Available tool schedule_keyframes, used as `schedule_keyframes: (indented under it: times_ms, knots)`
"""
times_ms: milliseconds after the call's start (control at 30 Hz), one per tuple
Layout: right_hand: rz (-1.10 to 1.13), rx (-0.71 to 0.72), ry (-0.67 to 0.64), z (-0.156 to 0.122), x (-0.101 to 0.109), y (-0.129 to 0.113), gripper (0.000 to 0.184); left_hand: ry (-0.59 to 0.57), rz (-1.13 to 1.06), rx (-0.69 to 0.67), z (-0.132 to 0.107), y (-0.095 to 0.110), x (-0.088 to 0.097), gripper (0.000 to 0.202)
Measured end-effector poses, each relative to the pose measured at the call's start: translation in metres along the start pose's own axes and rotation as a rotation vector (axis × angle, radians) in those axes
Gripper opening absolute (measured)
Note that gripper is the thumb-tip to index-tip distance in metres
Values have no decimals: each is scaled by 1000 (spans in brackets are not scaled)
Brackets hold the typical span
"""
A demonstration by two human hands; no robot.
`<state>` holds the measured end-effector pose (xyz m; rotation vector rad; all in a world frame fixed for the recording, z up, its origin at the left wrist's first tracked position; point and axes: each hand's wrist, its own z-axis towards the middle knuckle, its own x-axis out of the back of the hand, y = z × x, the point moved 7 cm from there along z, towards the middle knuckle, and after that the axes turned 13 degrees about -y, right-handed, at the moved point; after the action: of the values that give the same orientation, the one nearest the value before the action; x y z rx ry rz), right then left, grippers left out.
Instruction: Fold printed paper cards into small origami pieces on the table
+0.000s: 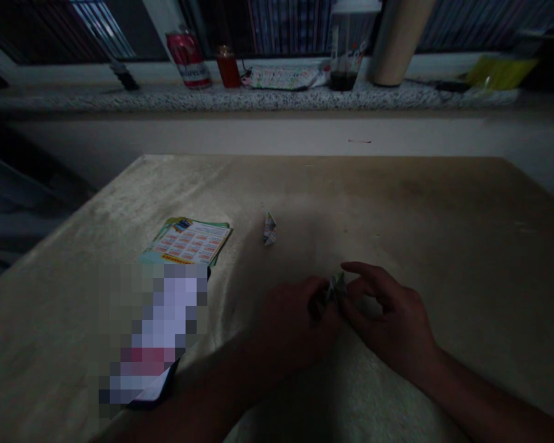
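Note:
Close to the table's front, my left hand (300,320) is closed around a small folded paper piece (336,287), its pointed folds showing between the fingers. My right hand (388,314) meets the same piece from the right, thumb and a curled finger at its edge while the index finger arches above it. The exact grip is partly hidden in the dim light. Farther back, another small folded paper piece (269,229) stands apart from both hands.
A stack of printed cards (191,240) lies left of centre, with a blurred-out phone (159,335) nearer me. Behind the pale table (332,184), a granite sill (277,101) carries a can (189,59), a red bottle (228,66), a clear cup (348,49) and a cardboard tube (401,43).

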<state>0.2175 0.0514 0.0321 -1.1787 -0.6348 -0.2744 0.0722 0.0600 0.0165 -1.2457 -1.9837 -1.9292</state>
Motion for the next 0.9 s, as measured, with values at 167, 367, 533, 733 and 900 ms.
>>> schedule_keyframes:
  times_ms: [167, 367, 533, 733, 900]
  knots:
    - [-47, 8, 9, -1, 0, -2, 30, -31, -191, 88, 4, -12, -6, 20]
    - [-95, 19, 74, -3, 4, 0, 28, 16, -321, 142, 3, -16, -2, 17]
    - [-127, 148, 61, -2, 8, -7, 17, -93, -779, 81, 9, -21, -11, 15]
    - [-64, 336, -42, -4, 5, -20, 30, -166, -1189, 28, 13, -27, -21, 14]
    - [-158, 389, -2, -6, 5, -26, 29, -193, -1244, -2, 12, -29, -23, 15]
